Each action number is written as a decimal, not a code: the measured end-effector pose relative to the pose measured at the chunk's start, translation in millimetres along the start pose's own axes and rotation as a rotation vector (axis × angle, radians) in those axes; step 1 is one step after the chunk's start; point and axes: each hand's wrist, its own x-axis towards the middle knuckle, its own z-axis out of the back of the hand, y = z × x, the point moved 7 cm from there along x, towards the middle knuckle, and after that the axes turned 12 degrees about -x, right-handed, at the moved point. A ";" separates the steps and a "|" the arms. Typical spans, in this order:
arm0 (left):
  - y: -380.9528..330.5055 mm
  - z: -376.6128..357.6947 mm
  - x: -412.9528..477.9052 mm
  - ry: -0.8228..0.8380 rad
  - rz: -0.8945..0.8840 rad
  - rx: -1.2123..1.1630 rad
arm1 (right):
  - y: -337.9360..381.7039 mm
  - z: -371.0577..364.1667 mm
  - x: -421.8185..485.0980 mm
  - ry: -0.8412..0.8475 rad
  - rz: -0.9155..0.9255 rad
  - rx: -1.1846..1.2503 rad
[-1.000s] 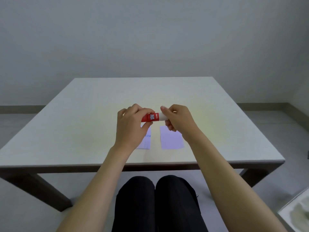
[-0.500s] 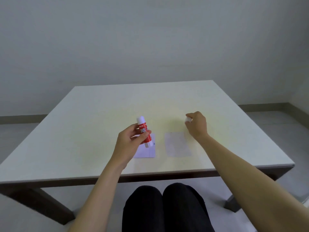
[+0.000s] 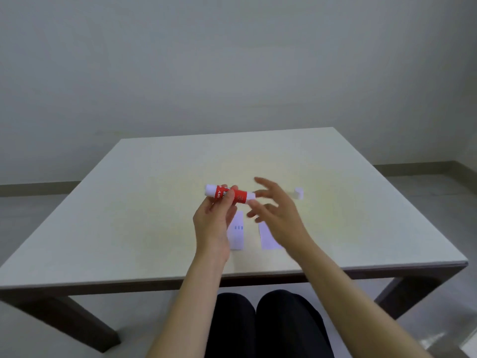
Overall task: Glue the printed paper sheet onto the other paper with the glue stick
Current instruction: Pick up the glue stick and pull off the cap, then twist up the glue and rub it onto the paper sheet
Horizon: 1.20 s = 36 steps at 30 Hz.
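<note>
One glue stick [image 3: 230, 195], red with white ends, is held level above the counter [image 3: 144, 202] in the closed left hand [image 3: 214, 220]. One right hand [image 3: 277, 213] is spread wide, blurred, just beside the stick's right end. One white cap [image 3: 298, 193] is set on the counter. Two paper sheets are laid side by side: one printed sheet [image 3: 237, 231], one plain sheet [image 3: 267, 237].

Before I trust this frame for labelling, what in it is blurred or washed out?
Head view: the right hand is motion-blurred, fingers smeared; the left hand and glue stick are sharper. A bright patch washes out the table, leaving both paper sheets faint.
</note>
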 end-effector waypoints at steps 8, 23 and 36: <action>-11.6 -12.5 -3.6 0.067 -0.070 -0.087 | 26.2 -7.9 -8.2 -0.004 0.044 0.190; -8.5 -1.7 -4.7 0.149 -0.087 -0.031 | 25.0 -4.5 -5.3 -0.041 0.036 0.071; -12.2 -3.9 -2.3 0.186 -0.106 0.077 | 29.1 -8.1 -13.9 0.059 -0.005 0.144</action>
